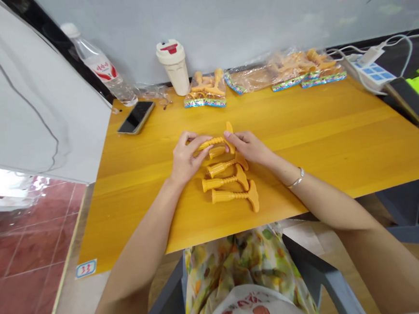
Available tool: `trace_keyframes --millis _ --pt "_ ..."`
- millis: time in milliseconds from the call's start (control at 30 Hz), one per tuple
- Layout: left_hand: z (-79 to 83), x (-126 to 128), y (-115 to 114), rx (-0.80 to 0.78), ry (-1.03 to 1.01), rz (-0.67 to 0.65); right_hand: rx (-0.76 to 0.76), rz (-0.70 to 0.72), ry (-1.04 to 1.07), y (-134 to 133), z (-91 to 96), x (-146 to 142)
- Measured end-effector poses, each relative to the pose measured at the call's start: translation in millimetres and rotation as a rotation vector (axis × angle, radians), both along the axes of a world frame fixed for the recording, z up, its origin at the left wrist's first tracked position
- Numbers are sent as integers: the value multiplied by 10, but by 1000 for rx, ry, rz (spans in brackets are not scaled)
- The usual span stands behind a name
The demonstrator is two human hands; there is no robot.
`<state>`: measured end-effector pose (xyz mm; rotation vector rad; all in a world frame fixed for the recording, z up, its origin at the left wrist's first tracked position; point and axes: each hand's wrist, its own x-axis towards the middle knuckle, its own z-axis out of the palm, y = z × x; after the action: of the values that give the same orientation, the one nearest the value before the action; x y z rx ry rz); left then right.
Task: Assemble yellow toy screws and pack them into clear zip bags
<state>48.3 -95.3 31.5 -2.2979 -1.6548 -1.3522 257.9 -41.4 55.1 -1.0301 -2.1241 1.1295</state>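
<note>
Left hand (189,157): fingers curled round ribbed shaft of orange plastic T-handled piece (212,143). Right hand (247,147): partly closed, fingertips on flared head of same piece. Just below both hands: four matching pieces (226,181), side by side on bench (321,153). Near far edge: clear bags of orange pieces (205,99).

The number 33 stands in blue on a white sticker (86,269) at the near left corner of the bench (302,135). It is the only marking that can be read clearly. Beyond the far left corner, a water bottle (98,64) carries a white label with red characters and a red swoosh, too blurred to read. Along the far edge, behind the orange plastic pieces (230,189), plastic bags (205,101) have colorful printed strips, their wording too small to tell.
</note>
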Motion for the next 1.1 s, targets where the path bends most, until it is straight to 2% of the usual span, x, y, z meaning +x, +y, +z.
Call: trace_keyframes --millis 67,133,200,267,333,400,500,667,733,900,1100 --pt "-10 7 1 39 11 -26 -157 2 63 -16 27 -8" --pt "-26 10 12 73 -10 -56 -182 -10 56 2 36 9" --pt "-42 9 27 69 -54 -58 -37 -73 -8 44 25 44" --pt "-50 4 38 36 -90 -32 225 -138 -115 87 4 82" --pt "-49 -1 40 6 -97 -20 458 -135 -235 113 -18 108" --pt "-41 -4 35 22 -86 -25 559 -92 -314 114 -41 107" --pt "-28 -4 26 97 -58 -22 495 -76 -269 82 -63 61" --pt "-30 10 29 95 -28 -35 117 -45 -35 33 -31 3" --pt "-43 10 39 64 -45 -64 45 -70 11 53 -30 11" --pt "-136 -38 119 21 -84 -43 107 -105 28 201 -153 69" --pt "-352 -72 319 -96 -184 18 171 -149 29 451 -386 135"
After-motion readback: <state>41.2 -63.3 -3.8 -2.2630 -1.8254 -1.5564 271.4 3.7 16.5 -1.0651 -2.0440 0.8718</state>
